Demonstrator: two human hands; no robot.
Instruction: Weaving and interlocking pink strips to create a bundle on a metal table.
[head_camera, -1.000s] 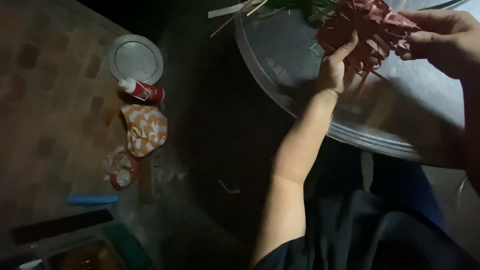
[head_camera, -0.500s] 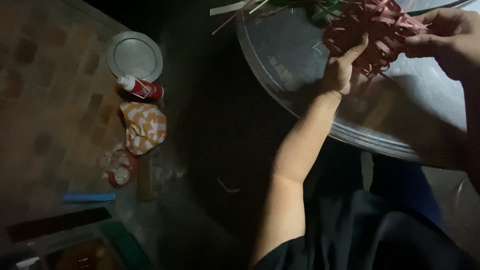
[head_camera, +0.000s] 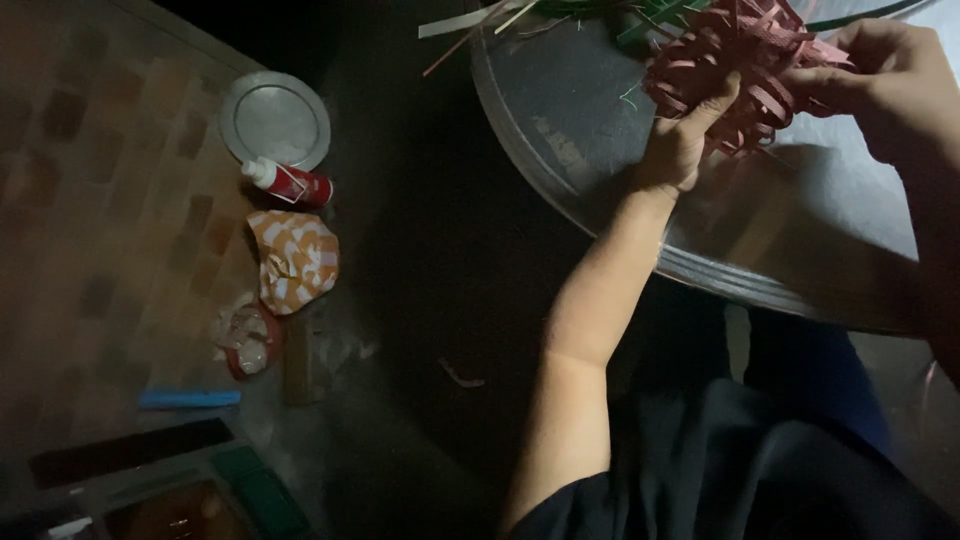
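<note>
Head camera looks straight down, and the floor side at nine o'clock holds the things set aside: a round metal lid (head_camera: 275, 120) at about ten o'clock, with a small red-and-white bottle (head_camera: 290, 183) lying on its side just below it, touching or nearly touching the rim. Next down sits a crumpled orange-and-white wrapper (head_camera: 295, 260), then a small red cup (head_camera: 245, 340) stuffed with pale scraps, and a blue stick (head_camera: 190, 399) at about eight o'clock. They lie well apart from the hands, probably parked out of the way.

Moving right, the big round metal tray (head_camera: 600, 190) fills the one-to-three o'clock area and seems to serve as a work surface resting over the lap. Loose green and pale strips (head_camera: 560, 15) lie at its twelve o'clock rim.

Above the tray the left hand (head_camera: 685, 145) is closed on the lower left of a woven bundle of red strips (head_camera: 735, 75), thumb up against the loops, likely to steady it. The right hand (head_camera: 890, 90) pinches the bundle's right side at about three o'clock, fingers curled around strip ends. So the bundle sits between both hands, raised above the tray's far half, at about one o'clock in view.
</note>
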